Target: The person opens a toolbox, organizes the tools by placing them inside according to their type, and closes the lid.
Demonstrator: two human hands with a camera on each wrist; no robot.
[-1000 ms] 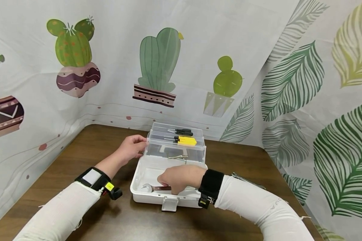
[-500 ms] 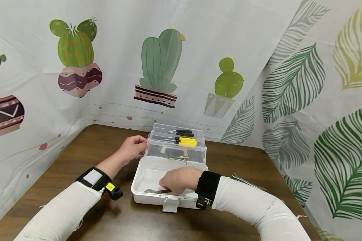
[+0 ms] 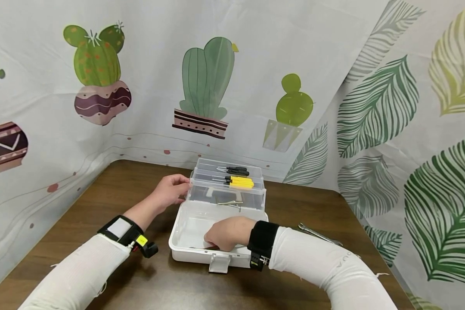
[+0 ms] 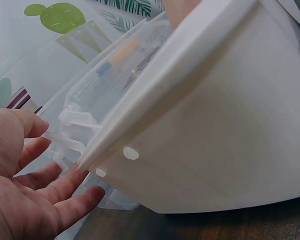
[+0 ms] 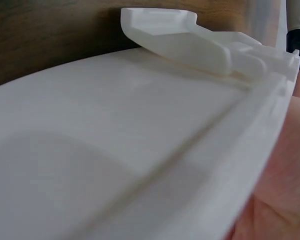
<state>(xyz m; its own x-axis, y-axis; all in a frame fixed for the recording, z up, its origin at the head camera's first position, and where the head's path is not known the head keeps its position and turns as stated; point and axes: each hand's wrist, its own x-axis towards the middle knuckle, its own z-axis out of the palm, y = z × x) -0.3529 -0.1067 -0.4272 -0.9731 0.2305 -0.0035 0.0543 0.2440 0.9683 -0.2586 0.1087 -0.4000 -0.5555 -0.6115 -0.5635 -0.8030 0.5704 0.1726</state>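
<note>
A white toolbox [image 3: 191, 255] stands with its lid back and its clear trays [image 3: 203, 194] raised behind. My left hand [image 3: 172, 189] pinches the left edge of the trays, thumb and fingertips meeting the clear plastic by a hinge arm [image 4: 80, 119] in the left wrist view. Fingers pointing down, my right hand [image 3: 229, 234] reaches inside the box near its front wall and holds a wrench [image 3: 212, 247]. Only a short dark reddish piece of the wrench shows; hand and front wall hide the rest. The right wrist view has mostly the box's outer wall [image 5: 115, 110] and the palm's edge [image 5: 277, 170].
Yellow-handled screwdrivers [image 3: 241, 182] and black-handled ones [image 3: 237, 170] lie in the trays, with thin metal pieces [image 3: 229, 202] lower down. A front latch [image 3: 219, 263] hangs from the box. Another wrench [image 3: 319, 234] lies on the brown table [image 3: 139, 275], partly behind my right sleeve.
My right hand has lowered the wrench deeper into the box, so its open end has dropped from view behind the front wall. The left hand stays at the trays.
</note>
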